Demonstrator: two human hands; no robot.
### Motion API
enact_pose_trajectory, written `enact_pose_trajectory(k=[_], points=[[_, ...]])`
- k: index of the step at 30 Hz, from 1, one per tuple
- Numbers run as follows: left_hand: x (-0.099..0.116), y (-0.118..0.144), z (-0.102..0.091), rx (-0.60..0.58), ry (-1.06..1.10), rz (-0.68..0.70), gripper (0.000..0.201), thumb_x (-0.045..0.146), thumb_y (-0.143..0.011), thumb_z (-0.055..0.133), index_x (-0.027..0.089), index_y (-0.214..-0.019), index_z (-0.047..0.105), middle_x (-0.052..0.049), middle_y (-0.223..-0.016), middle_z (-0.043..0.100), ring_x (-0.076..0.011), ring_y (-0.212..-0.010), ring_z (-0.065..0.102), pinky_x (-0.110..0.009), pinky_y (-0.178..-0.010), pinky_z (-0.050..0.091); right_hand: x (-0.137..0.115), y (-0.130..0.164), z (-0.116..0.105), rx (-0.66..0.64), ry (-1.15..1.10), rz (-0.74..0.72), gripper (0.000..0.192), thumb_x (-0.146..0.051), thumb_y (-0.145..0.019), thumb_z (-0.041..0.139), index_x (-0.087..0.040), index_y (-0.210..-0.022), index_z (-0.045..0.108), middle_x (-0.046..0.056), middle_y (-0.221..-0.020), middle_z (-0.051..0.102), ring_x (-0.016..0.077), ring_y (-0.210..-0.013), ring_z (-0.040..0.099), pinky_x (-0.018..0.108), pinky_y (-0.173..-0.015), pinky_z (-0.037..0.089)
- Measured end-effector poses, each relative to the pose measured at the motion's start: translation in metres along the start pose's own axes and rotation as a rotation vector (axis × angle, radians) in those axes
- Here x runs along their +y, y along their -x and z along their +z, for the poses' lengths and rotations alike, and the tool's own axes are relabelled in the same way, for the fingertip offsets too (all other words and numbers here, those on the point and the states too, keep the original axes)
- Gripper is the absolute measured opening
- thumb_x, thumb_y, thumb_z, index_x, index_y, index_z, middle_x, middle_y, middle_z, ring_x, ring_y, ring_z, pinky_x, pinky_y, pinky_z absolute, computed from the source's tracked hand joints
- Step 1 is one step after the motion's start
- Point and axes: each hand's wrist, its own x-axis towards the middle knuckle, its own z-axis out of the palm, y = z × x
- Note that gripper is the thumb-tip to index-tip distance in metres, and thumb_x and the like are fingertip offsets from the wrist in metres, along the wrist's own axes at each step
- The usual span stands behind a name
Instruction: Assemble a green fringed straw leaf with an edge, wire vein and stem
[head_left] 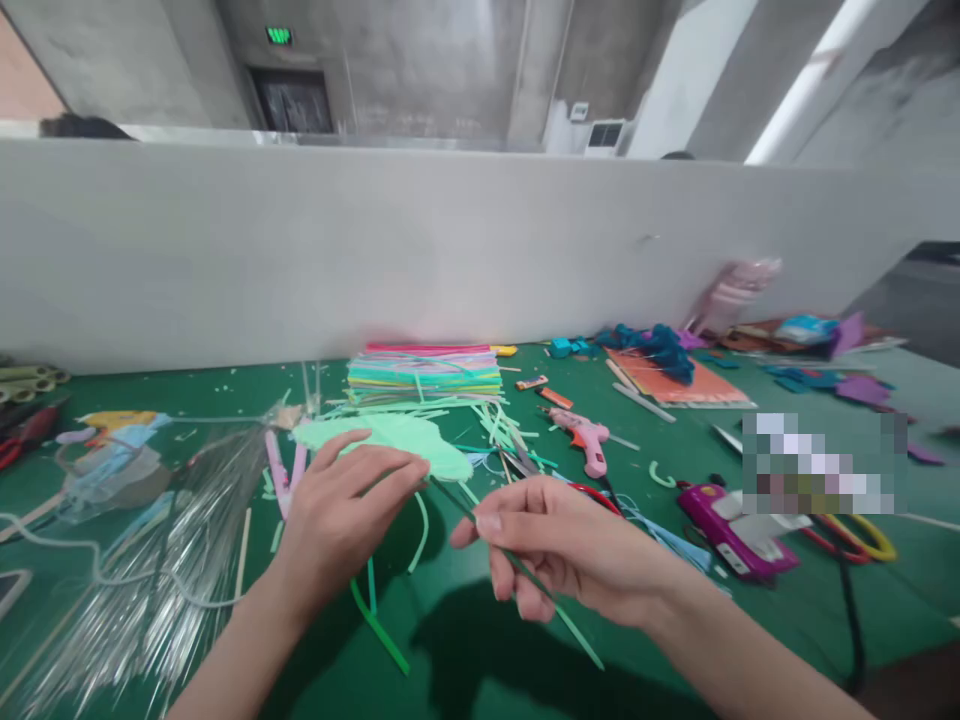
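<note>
My left hand (352, 505) is closed at the near edge of a flat mint-green piece (397, 440) with an uneven edge, its fingertips pressed together there. A thin green strip (574, 635) runs slantwise from those fingertips down to the right. My right hand (536, 545) pinches this strip between thumb and fingers partway along. Whether the strip is joined to the mint-green piece is hidden by my left fingers. Below the left hand, a brighter green strip (381, 628) and a curved pale strip (421, 535) hang or lie over the green table.
Bundled coloured strips (424, 375) lie by the white partition (450, 240). To the right are a pink glue gun (589, 437), a magenta device (735, 530) and yellow-and-red scissors (862, 540). Clear plastic wrappers (172, 570) and an orange glue gun (124, 422) lie left.
</note>
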Motion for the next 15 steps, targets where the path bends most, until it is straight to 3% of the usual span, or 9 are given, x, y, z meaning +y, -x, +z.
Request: enact_pose_trajectory(k=[5, 8, 10, 12, 13, 15], points=[[-0.002, -0.002, 0.012, 0.05, 0.068, -0.028, 0.028, 0.005, -0.08, 0.064, 0.021, -0.103, 0.066, -0.002, -0.095, 0.073, -0.0155, -0.084, 0.064, -0.035, -0.084, 0.049, -0.018, 0.014, -0.007, 0.061, -0.047, -0.064, 0.041, -0.021, -0.086, 0.066, -0.018, -0.125, 0.055, 0.003, -0.07, 0.071, 0.0061, -0.051, 0.064, 0.012, -0.048, 0.051], [-0.002, -0.006, 0.011, 0.074, 0.216, -0.224, 0.018, 0.015, -0.083, 0.065, 0.021, -0.099, 0.068, -0.002, -0.091, 0.072, -0.0151, -0.084, 0.065, -0.029, -0.079, 0.05, -0.025, 0.022, -0.012, 0.121, -0.104, -0.206, 0.023, -0.021, -0.086, 0.065, -0.019, -0.109, 0.065, 0.001, -0.069, 0.07, 0.0041, -0.052, 0.063, 0.008, -0.049, 0.05], [-0.004, -0.012, 0.006, 0.005, 0.369, -0.411, 0.01, 0.024, -0.084, 0.065, 0.022, -0.093, 0.069, -0.001, -0.089, 0.073, -0.0148, -0.083, 0.066, -0.027, -0.076, 0.051, -0.03, 0.023, -0.015, 0.146, -0.1, -0.357, 0.016, -0.025, -0.086, 0.065, -0.018, -0.1, 0.068, 0.003, -0.084, 0.072, 0.0063, -0.064, 0.068, 0.01, -0.054, 0.053], [-0.006, -0.021, -0.001, -0.129, 0.514, -0.546, 0.011, 0.032, -0.082, 0.066, 0.023, -0.087, 0.07, -0.001, -0.087, 0.073, -0.0152, -0.083, 0.066, -0.026, -0.075, 0.051, -0.037, 0.02, -0.016, 0.139, -0.03, -0.488, 0.02, -0.026, -0.084, 0.067, -0.02, -0.103, 0.068, 0.005, -0.103, 0.071, 0.0105, -0.079, 0.07, 0.014, -0.061, 0.056], [-0.008, -0.025, -0.005, -0.205, 0.572, -0.579, 0.013, 0.035, -0.081, 0.067, 0.023, -0.085, 0.071, -0.001, -0.086, 0.073, -0.0156, -0.082, 0.066, -0.027, -0.074, 0.051, -0.04, 0.016, -0.015, 0.142, 0.025, -0.546, 0.021, -0.027, -0.083, 0.068, -0.02, -0.103, 0.068, 0.006, -0.104, 0.071, 0.0116, -0.081, 0.07, 0.016, -0.062, 0.056], [-0.013, -0.033, -0.011, -0.329, 0.651, -0.602, 0.016, 0.039, -0.079, 0.068, 0.024, -0.083, 0.071, 0.0, -0.084, 0.072, -0.016, -0.081, 0.066, -0.027, -0.074, 0.05, -0.044, 0.006, -0.012, 0.192, 0.169, -0.659, 0.016, -0.029, -0.083, 0.068, -0.019, -0.095, 0.069, 0.003, -0.085, 0.071, 0.0093, -0.065, 0.067, 0.016, -0.053, 0.052]])
